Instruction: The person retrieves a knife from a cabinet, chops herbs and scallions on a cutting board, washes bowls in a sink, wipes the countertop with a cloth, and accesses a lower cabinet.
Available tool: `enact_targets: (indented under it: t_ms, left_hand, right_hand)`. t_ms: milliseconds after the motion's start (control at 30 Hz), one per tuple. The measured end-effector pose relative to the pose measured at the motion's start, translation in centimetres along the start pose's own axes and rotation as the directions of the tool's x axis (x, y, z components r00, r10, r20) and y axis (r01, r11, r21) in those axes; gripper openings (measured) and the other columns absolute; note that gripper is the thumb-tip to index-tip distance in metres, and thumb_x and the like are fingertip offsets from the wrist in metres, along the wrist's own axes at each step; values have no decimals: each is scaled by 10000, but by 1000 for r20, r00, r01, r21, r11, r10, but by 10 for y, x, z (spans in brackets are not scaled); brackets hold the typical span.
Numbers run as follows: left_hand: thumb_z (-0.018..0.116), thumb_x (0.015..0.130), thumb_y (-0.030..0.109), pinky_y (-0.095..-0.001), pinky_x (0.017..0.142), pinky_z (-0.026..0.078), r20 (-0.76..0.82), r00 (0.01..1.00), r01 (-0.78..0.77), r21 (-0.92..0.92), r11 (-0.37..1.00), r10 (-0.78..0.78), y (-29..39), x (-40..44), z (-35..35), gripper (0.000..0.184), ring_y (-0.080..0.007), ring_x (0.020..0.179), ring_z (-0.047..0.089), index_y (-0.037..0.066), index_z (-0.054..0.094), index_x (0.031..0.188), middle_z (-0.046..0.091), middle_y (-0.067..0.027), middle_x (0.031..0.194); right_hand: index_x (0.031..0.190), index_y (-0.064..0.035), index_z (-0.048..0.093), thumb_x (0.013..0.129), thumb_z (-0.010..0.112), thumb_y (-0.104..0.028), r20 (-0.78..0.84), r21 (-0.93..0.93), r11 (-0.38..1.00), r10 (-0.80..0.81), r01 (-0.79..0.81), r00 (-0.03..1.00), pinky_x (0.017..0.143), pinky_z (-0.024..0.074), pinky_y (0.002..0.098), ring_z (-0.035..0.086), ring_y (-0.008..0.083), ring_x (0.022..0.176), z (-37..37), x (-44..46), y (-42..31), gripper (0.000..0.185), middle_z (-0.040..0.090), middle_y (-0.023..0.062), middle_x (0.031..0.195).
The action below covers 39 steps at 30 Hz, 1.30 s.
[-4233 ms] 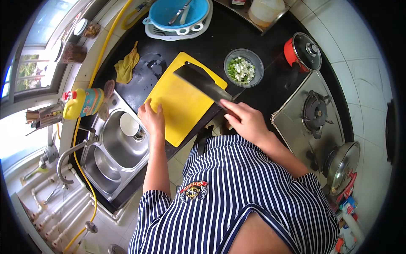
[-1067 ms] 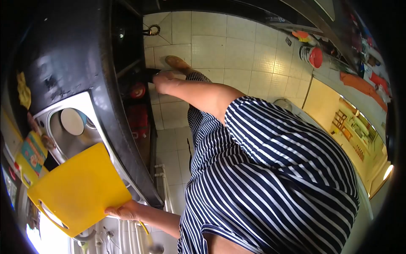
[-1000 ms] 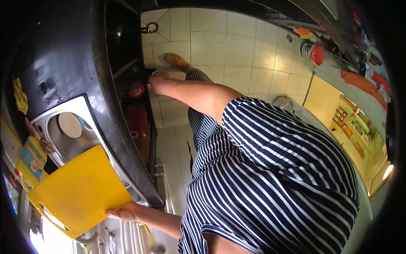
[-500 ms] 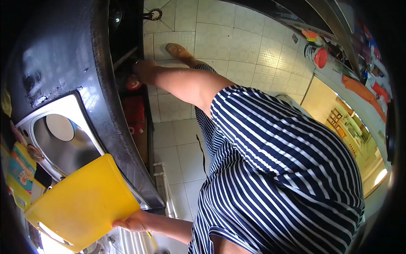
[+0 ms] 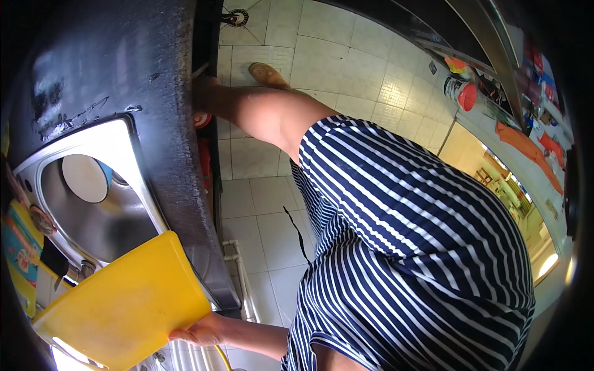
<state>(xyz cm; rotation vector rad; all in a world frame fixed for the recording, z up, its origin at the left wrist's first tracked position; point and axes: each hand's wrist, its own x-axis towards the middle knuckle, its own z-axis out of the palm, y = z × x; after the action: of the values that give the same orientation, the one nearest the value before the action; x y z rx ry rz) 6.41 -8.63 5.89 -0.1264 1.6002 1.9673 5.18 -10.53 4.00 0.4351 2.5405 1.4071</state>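
Note:
My left hand [image 5: 201, 329] grips the near edge of a yellow cutting board [image 5: 127, 303]. The board is tilted over the front corner of the steel sink [image 5: 145, 179], with a slot at its far end. My right hand [image 5: 207, 93] reaches below the dark countertop [image 5: 154, 74]. The counter's edge and shadow hide its fingers, so what it touches cannot be made out. Close under that hand, a red round item [image 5: 202, 119] shows partly. In the sink basin rests a whitish round disc [image 5: 85, 178].
Behind the sink are a faucet [image 5: 77, 272] and a colourful package [image 5: 23, 238]. White pipes [image 5: 242, 272] run below the counter by the tiled floor [image 5: 263, 198]. My foot [image 5: 267, 74] is on the tiles near a floor drain [image 5: 237, 18]. A red-lidded tub [image 5: 465, 96] stands far right.
My right hand has gone further out of sight behind the counter edge. The view has shifted slightly, and the cutting board stays in my left hand over the sink corner.

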Motion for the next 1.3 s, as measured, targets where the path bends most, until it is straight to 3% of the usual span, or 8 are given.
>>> enact_targets:
  t_ms: [600, 700, 733, 767, 933, 1067, 1133, 1300]
  left_hand:
    - [724, 935, 323, -423, 1072, 431, -116, 993, 12, -11, 1000, -13, 9, 17, 21, 364, -192, 1181, 566, 106, 664, 1220, 658, -24, 1272]
    - [724, 935, 323, -423, 1071, 432, -79, 997, -24, -50, 998, 20, 9, -6, 18, 362, -191, 1181, 566, 107, 665, 1219, 659, -23, 1271]
    - [718, 939, 319, -421, 1066, 438, -68, 997, -30, -41, 999, 27, 22, -1, 10, 358, -195, 1177, 570, 103, 662, 1219, 657, -29, 1275]
    - [712, 943, 316, -420, 1062, 443, -57, 998, -37, -34, 999, 35, 37, 4, 11, 354, -199, 1174, 574, 98, 659, 1219, 655, -35, 1280]
    - [726, 941, 320, -403, 993, 496, -73, 985, -136, 218, 967, 155, 38, -51, 28, 325, -203, 1110, 611, 84, 654, 1151, 678, -49, 1197]
    - [704, 955, 225, -307, 812, 489, -26, 994, -94, 261, 961, 104, 32, -78, 9, 196, -147, 916, 618, 68, 643, 1056, 686, -37, 1033]
    - [677, 965, 168, -268, 787, 456, -56, 990, -107, 327, 939, 132, 30, -88, 48, 141, -102, 847, 591, 49, 663, 1039, 679, -10, 974]
    - [691, 944, 74, -281, 913, 469, 213, 966, -214, 333, 918, 148, 73, -87, 83, 224, -128, 1011, 619, -24, 663, 1143, 693, -46, 1105]
  right_hand:
    - [1357, 16, 487, 1034, 541, -181, 83, -130, 956, -252, 262, 964, 930, 598, 408, 622, 322, 1155, 20, 15, 42, 383, 588, 165, 1302]
    - [1230, 8, 543, 1027, 549, -209, 93, 227, 925, -332, 305, 939, 836, 580, 382, 633, 275, 1024, 161, -32, 4, 297, 626, 138, 1186]
    - [1187, 5, 562, 1025, 551, -218, 129, 835, 526, -469, 159, 874, 804, 574, 374, 637, 260, 980, 228, -23, -5, 276, 638, 129, 1147]
    - [1145, 2, 580, 1023, 554, -227, 192, 975, 26, -608, -222, 771, 773, 568, 365, 641, 244, 936, 306, -39, -8, 261, 651, 120, 1109]
    - [933, -12, 673, 1011, 567, -273, 110, 836, -149, -898, -529, 427, 616, 537, 322, 661, 167, 717, 413, -104, 74, 293, 713, 76, 915]
    - [1242, -43, 653, 970, 638, -96, 25, 140, -708, -697, -693, 717, 545, 475, 201, 547, 41, 619, 357, -130, 210, 278, 707, 5, 939]
    - [1496, -42, 430, 930, 735, -140, 27, 145, -910, -388, -388, 921, 587, 463, 174, 470, 18, 590, 345, -139, 237, 650, 638, 56, 1276]
    - [1071, -8, 712, 965, 683, -113, 174, 229, -907, -320, -354, 931, 536, 495, 189, 631, 75, 598, 305, -124, 281, 151, 699, 39, 828]
